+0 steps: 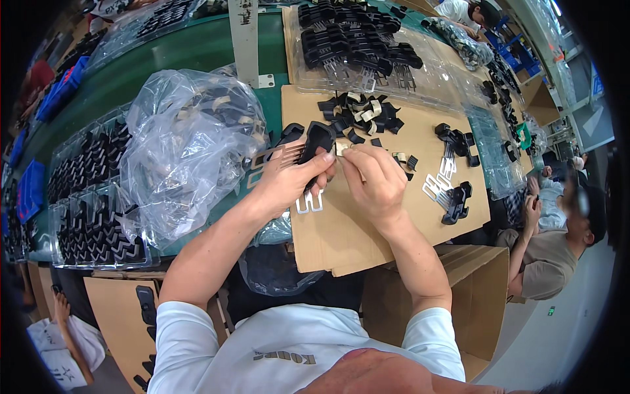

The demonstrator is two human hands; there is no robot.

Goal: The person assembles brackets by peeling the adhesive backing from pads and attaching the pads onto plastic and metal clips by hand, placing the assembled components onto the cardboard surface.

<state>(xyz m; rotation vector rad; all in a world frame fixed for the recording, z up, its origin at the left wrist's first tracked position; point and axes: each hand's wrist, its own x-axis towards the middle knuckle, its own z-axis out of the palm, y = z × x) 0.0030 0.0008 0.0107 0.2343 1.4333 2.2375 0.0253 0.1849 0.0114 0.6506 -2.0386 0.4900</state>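
You wear a white T-shirt [262,328] with short sleeves [184,331] ending above the elbows and a block-lettered, gold-and-grey print [296,358] across the chest, leaving your forearms [220,240], left hand [292,177] and right hand [378,184] bare.

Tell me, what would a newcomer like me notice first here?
Probably the two bare hands at the centre: the left hand grips a black part with metal prongs, and the right hand seems to pinch a small pale piece beside it. Next, the big, crumpled clear plastic bag left of them, and the loose pile of small black-and-tan pieces on the cardboard beyond.
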